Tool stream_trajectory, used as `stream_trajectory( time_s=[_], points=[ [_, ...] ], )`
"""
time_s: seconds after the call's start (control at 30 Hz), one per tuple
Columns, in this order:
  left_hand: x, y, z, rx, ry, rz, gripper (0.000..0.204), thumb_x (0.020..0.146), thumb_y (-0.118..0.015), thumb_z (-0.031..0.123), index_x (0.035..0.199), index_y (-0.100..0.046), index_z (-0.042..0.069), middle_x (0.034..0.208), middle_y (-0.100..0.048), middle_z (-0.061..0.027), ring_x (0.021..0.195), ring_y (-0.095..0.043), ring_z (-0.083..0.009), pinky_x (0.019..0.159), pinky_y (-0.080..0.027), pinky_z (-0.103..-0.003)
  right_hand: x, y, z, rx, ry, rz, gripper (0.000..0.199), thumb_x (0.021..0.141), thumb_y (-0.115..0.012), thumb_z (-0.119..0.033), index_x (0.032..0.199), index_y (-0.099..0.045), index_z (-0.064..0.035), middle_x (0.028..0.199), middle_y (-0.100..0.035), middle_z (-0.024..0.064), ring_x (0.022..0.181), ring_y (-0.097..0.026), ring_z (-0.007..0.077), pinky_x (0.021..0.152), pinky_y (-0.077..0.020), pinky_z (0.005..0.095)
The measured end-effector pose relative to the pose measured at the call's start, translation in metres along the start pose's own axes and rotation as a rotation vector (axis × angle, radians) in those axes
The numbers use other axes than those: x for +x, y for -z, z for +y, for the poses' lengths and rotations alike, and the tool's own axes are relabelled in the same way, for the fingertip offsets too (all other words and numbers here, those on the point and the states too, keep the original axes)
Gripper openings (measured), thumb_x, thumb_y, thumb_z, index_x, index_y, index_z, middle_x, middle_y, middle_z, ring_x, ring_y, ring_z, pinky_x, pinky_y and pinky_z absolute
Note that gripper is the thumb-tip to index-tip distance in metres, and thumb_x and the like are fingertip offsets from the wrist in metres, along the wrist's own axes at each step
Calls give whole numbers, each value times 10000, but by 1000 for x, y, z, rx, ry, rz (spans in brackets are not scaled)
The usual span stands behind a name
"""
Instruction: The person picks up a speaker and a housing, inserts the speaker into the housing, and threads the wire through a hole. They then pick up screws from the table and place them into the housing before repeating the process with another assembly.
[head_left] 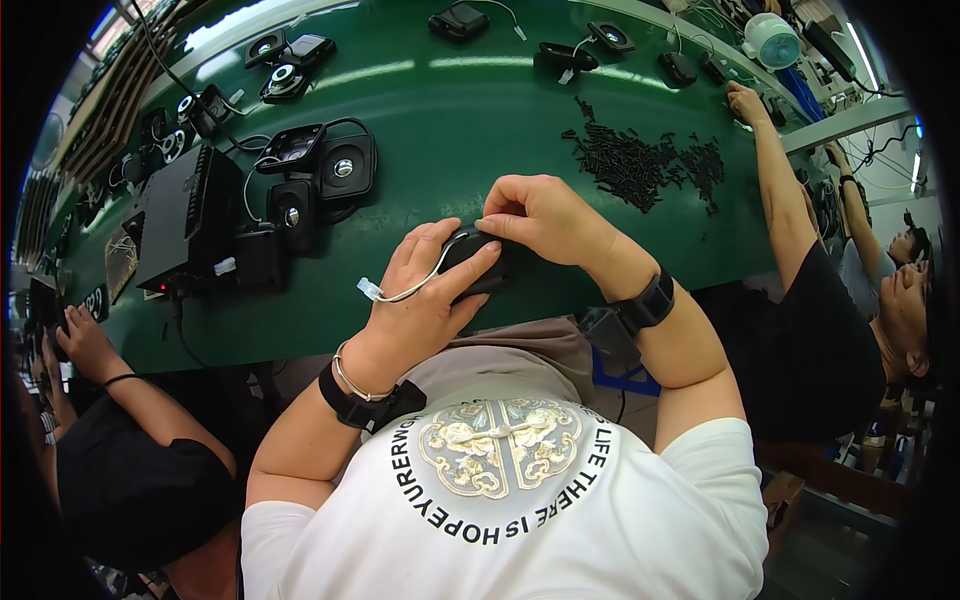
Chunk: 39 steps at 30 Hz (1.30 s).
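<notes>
A small black speaker housing point(494, 268) is held just off the near edge of the green table. My left hand point(408, 302) wraps round it, fingers on its far side and thumb across the top. A white cable point(408, 294) runs out from the housing over this hand, ending in a clear plug point(369, 288). Above the housing's far edge, my right hand point(548, 218) has thumb and forefinger pinched together against it. Whatever lies between those fingertips is hidden.
Black screws or pegs point(640, 165) lie piled on the green table point(450, 110). Speaker parts point(345, 165) stand at left beside a black box point(190, 215) with a red light. More speakers point(460, 22) line the far side. Co-workers' arms point(785, 190) reach in at both sides.
</notes>
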<state>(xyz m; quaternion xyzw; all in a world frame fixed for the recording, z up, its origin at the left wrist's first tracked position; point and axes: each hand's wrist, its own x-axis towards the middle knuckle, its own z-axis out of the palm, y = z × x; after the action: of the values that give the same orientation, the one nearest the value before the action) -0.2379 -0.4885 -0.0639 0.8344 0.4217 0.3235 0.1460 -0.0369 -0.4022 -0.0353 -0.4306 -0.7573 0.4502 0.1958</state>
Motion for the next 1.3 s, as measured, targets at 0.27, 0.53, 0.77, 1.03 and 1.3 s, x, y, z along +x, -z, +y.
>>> stream_trajectory(
  time_s=[0.27,0.53,0.77,1.03,1.3],
  points=[
    [0,7,6,0,41,11,614,653,-816,96,1241,-650,157,1253,-517,-226,1117,-537,-407,950,-469,-471,8,36,9,-76,12,224,178,833,-750,-148,863,-645,-7,739,-608,16,678,-549,95,635,-467,265],
    [1,6,8,-8,37,5,620,646,-818,88,1239,-654,163,1246,-523,-232,1111,-540,-409,948,-472,-467,23,74,66,-733,76,459,54,824,-671,-101,850,-666,-53,851,-639,131,785,-634,298,682,-505,369],
    [1,5,6,-16,33,7,629,639,-822,91,1239,-656,179,1249,-527,-220,1114,-543,-398,949,-472,-464,16,64,54,-740,215,414,87,842,-666,-94,894,-641,-30,846,-636,110,796,-640,272,697,-511,358],
    [-8,-1,-4,-20,14,24,634,634,-821,90,1239,-657,184,1241,-530,-215,1109,-547,-397,943,-474,-459,-59,-19,7,452,-8,97,36,923,-626,-30,952,-628,-10,829,-581,2,765,-552,100,648,-452,243],
    [-7,-5,-2,9,28,25,627,639,-815,88,1240,-656,178,1241,-532,-220,1109,-545,-403,938,-476,-463,-66,-41,18,80,287,211,62,884,-660,0,931,-618,-3,884,-590,43,728,-545,137,634,-448,267]
  ],
)
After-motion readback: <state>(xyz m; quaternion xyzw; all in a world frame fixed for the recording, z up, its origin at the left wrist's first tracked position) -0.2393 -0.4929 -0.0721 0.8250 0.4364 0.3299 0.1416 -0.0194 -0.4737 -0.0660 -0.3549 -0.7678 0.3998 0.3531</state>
